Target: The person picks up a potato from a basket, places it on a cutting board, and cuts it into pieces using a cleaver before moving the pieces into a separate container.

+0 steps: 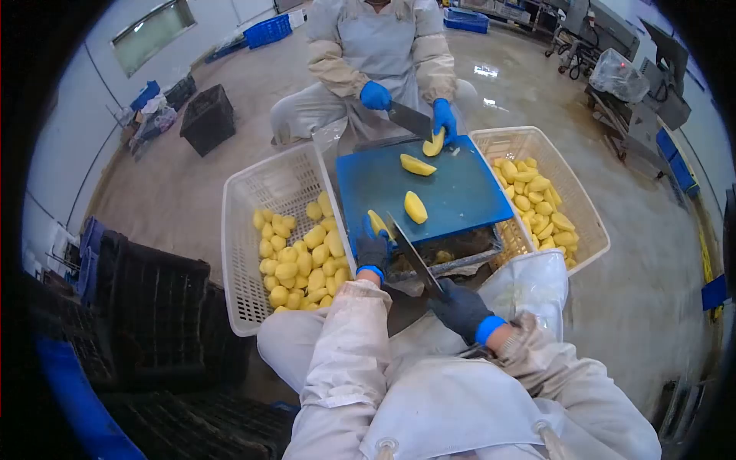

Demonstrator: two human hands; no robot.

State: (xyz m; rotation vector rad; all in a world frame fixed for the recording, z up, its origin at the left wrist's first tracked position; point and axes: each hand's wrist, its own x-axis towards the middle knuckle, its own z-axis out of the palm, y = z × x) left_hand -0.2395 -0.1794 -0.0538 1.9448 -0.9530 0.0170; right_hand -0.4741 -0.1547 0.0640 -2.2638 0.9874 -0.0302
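My right hand (460, 308), in a dark glove, is closed round the handle of a knife (415, 259). The blade points up and left to the near edge of a blue cutting board (460, 201). At the board's near left corner my left hand (372, 250), also gloved, grips a peeled potato piece (378, 223) close to the knife tip. Two more cut potato pieces, one nearer (415, 208) and one farther (417, 165), lie on the board. Across from me a co-worker's blue-gloved hands hold a cleaver (411, 120) and a potato piece (434, 143).
Left of the board a white crate (236, 261) holds many peeled potatoes (307, 264). Another crate (590, 222) on the right contains cut potato pieces (540, 201). Under the board sits a dark bin (491, 249). Black crates (165, 299) are stacked at my left.
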